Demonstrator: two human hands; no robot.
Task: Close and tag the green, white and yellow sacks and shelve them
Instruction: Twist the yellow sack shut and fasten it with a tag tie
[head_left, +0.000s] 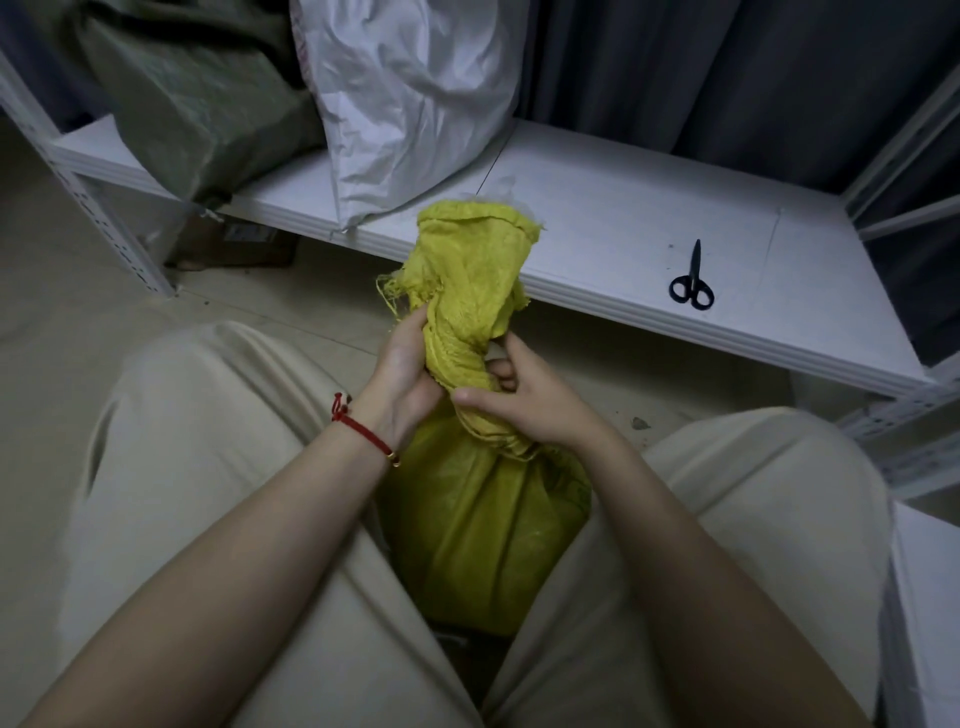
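A yellow woven sack (483, 525) stands on the floor between my knees, its top bunched into a twisted neck that rises toward the shelf. My left hand (402, 364) grips the neck from the left side. My right hand (524, 400) curls round the neck lower down, just above the sack's full body. The green sack (197, 104) lies on the white shelf (623, 228) at the back left. Beside it leans the white sack (410, 98).
Black scissors (692, 280) lie on the shelf to the right. A brown box (234, 244) sits under the shelf. Dark curtains hang behind. White perforated shelf posts (111, 228) stand at the left and right. The floor is beige tile.
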